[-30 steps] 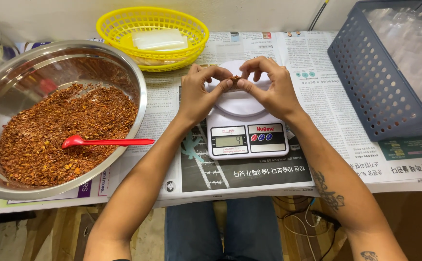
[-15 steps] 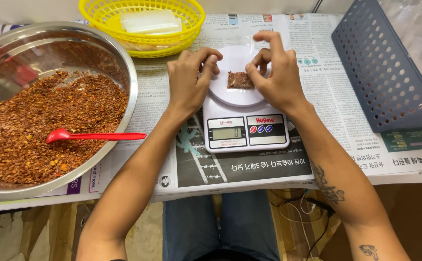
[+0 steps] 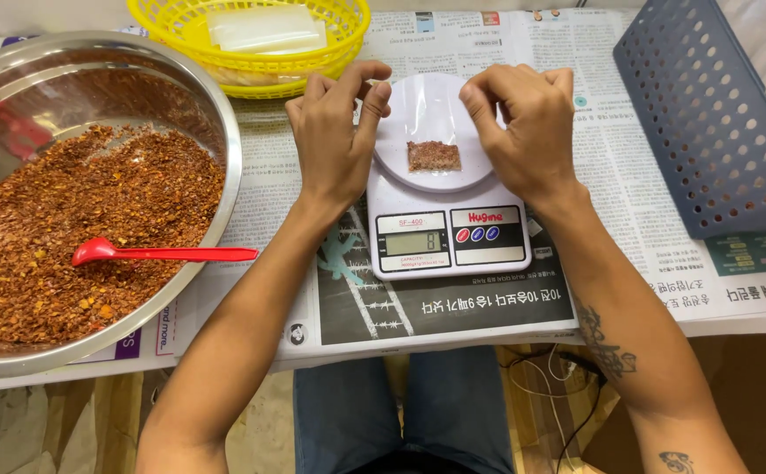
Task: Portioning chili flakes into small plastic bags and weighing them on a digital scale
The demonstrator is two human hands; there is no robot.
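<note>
A small clear plastic bag (image 3: 431,118) with a little reddish-brown flaked spice at its bottom lies on the round plate of a white digital kitchen scale (image 3: 447,230). My left hand (image 3: 335,140) pinches the bag's upper left edge. My right hand (image 3: 523,132) pinches its upper right edge. Both hands rest over the scale's plate, one on each side of the bag.
A large steel bowl (image 3: 216,114) of red-brown flakes with a red spoon (image 3: 159,254) in it stands at the left. A yellow basket (image 3: 264,66) holding clear bags is behind the scale. A grey perforated crate (image 3: 712,132) stands at the right. Newspaper (image 3: 629,228) covers the table.
The hands have spread apart along the bag's top edge, leaving the bag flat on the scale's plate with the spice in view. The camera has come closer.
</note>
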